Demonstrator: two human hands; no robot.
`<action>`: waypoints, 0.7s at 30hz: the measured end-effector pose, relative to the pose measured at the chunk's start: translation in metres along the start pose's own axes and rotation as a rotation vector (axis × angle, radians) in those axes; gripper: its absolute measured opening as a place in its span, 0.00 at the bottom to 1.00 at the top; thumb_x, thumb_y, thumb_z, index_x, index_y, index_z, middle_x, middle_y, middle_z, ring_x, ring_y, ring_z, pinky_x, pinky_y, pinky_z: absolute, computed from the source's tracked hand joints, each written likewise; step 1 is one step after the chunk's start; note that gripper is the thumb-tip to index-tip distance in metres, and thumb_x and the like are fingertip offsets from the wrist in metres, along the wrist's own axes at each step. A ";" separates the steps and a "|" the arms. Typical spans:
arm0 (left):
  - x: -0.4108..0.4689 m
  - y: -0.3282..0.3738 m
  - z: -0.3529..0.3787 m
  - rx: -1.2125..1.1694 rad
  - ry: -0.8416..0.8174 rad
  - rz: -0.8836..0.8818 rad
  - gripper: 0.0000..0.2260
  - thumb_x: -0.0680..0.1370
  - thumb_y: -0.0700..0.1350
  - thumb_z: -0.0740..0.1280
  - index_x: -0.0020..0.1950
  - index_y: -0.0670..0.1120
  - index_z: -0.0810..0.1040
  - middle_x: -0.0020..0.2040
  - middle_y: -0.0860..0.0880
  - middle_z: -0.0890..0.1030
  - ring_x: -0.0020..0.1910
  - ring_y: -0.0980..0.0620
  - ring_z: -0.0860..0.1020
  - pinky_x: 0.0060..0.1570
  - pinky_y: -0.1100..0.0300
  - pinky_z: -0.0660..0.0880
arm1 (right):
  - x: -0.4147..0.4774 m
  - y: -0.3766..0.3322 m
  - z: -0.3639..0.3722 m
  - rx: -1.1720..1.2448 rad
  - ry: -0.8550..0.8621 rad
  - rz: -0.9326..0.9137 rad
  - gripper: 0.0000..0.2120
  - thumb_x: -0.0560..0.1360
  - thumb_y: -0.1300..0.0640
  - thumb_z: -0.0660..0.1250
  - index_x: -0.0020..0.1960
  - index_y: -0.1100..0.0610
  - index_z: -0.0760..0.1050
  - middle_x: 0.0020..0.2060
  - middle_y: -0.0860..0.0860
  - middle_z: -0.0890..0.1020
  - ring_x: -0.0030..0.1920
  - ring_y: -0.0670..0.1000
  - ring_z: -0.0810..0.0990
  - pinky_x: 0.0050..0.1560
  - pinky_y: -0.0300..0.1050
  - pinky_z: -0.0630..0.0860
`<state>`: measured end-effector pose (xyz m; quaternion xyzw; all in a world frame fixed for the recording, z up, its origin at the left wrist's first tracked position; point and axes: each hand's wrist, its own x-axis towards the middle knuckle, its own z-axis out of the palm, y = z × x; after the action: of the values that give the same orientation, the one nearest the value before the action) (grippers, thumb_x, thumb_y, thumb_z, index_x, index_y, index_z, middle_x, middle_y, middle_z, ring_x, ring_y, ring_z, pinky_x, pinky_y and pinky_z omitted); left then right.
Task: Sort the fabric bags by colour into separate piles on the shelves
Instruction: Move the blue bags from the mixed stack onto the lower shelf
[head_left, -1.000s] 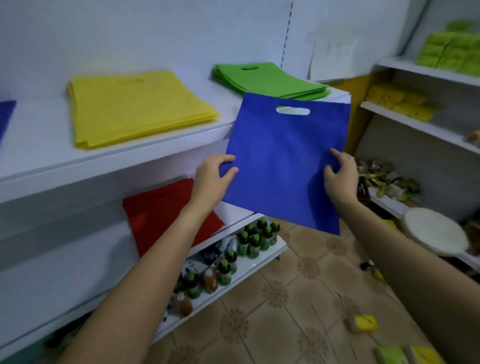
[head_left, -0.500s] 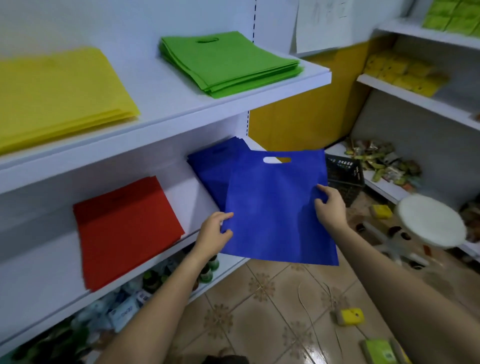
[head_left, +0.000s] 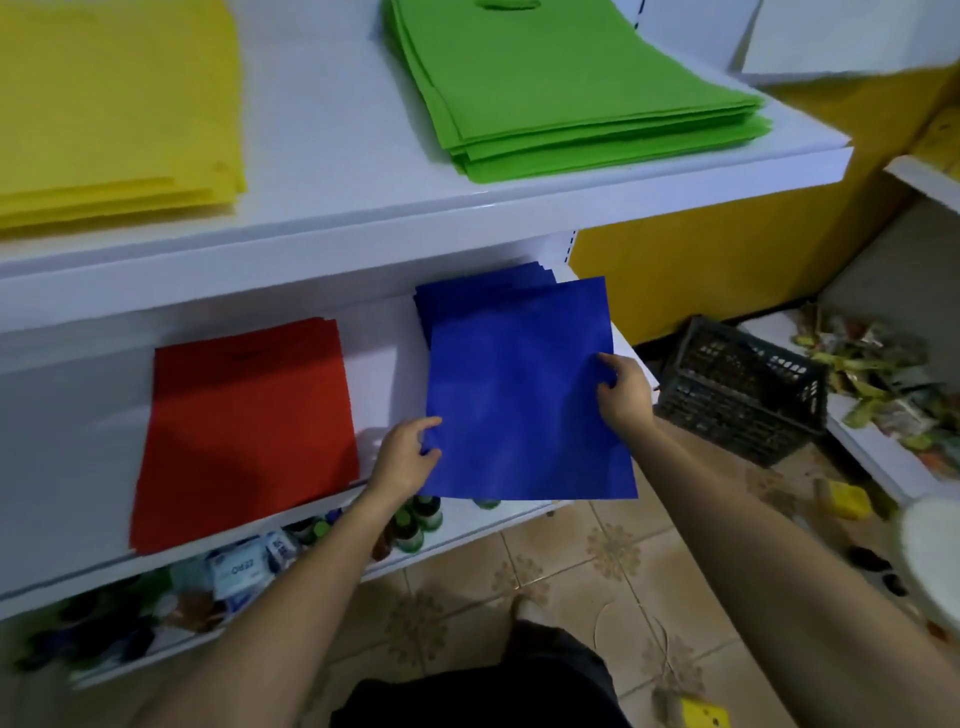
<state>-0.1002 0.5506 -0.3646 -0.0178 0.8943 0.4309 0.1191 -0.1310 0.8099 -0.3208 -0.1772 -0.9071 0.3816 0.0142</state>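
**Sorting by colour: a blue bag arrives at the blue pile**

We see four sorted piles. A thick stack of yellow fabric bags (head_left: 114, 104) and a stack of green fabric bags (head_left: 561, 88) lie well apart on the white upper shelf (head_left: 332, 156). A thin stack of red fabric bags (head_left: 244, 415) and a stack of blue fabric bags (head_left: 467, 296) lie on the white middle shelf (head_left: 384, 364).

We judge the task to be well advanced. How many bags remain unsorted we cannot tell, since no unsorted supply is in view.

The flat blue non-woven fabric bag (head_left: 519, 395) is held over the blue stack. Its far edge covers most of that stack, and its near edge projects past the shelf front. We cannot tell whether it rests on the stack yet.

The left hand (head_left: 402, 460) pinches the bag's lower left edge between thumb and curled fingers. The right hand (head_left: 623, 389) grips the right edge about halfway up, its fingers bent onto the cloth. The bag thus spans the gap between the hands.

A black slatted plastic crate (head_left: 743, 395) stands on the floor to the right. Small green-capped bottles (head_left: 421, 514) crowd the lowest shelf.
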 end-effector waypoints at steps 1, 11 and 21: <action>0.010 0.001 0.004 -0.024 0.029 -0.023 0.19 0.75 0.34 0.64 0.66 0.41 0.71 0.52 0.39 0.78 0.48 0.43 0.77 0.50 0.54 0.75 | 0.018 0.000 0.004 -0.017 -0.018 -0.022 0.21 0.77 0.68 0.55 0.69 0.60 0.66 0.69 0.57 0.67 0.66 0.57 0.68 0.63 0.48 0.67; 0.092 0.008 0.050 0.006 0.225 -0.135 0.18 0.76 0.35 0.64 0.67 0.38 0.70 0.64 0.39 0.73 0.60 0.42 0.74 0.60 0.55 0.70 | 0.150 0.023 0.038 -0.088 -0.187 -0.184 0.21 0.78 0.67 0.56 0.70 0.59 0.66 0.70 0.58 0.65 0.67 0.59 0.67 0.65 0.50 0.67; 0.051 0.003 0.044 0.004 0.294 -0.229 0.18 0.77 0.38 0.64 0.66 0.39 0.71 0.70 0.40 0.67 0.71 0.45 0.63 0.67 0.61 0.58 | 0.129 0.002 0.050 -0.202 -0.280 -0.369 0.20 0.78 0.63 0.59 0.69 0.60 0.66 0.71 0.59 0.62 0.69 0.60 0.62 0.67 0.50 0.62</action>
<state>-0.1417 0.5898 -0.4003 -0.1820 0.8951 0.4054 0.0352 -0.2595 0.8198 -0.3721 0.0454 -0.9507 0.3009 -0.0599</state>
